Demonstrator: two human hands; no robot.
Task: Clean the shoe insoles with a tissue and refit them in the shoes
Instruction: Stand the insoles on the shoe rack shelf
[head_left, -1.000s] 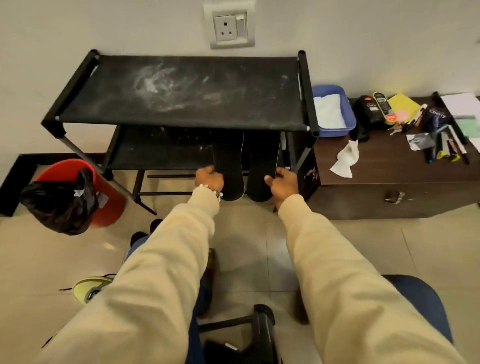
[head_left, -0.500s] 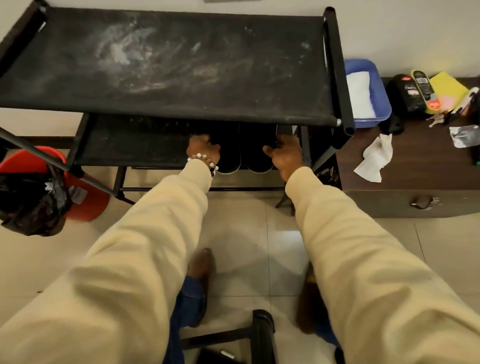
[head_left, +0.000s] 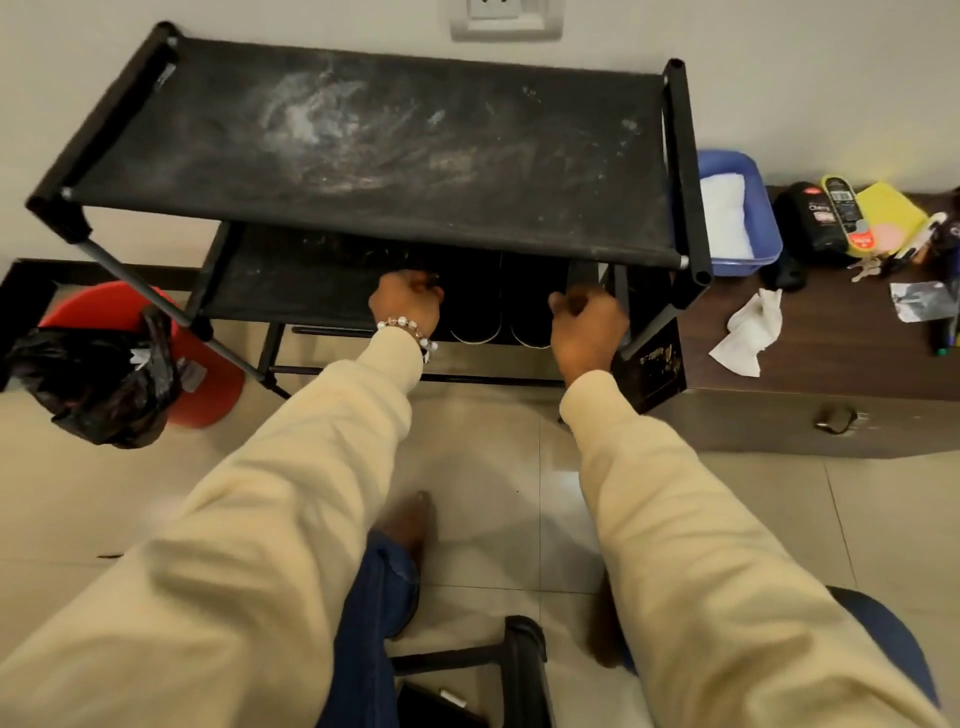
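Both shoes (head_left: 501, 312) sit side by side on the lower shelf of the black rack (head_left: 363, 150), heels poking out toward the front. The left hand (head_left: 408, 304) has its fingers curled at the left shoe's edge, and the right hand (head_left: 589, 327) is curled beside the right one; can't tell whether either actually grips. A crumpled tissue (head_left: 748, 332) lies on the desk (head_left: 831, 364) to the right.
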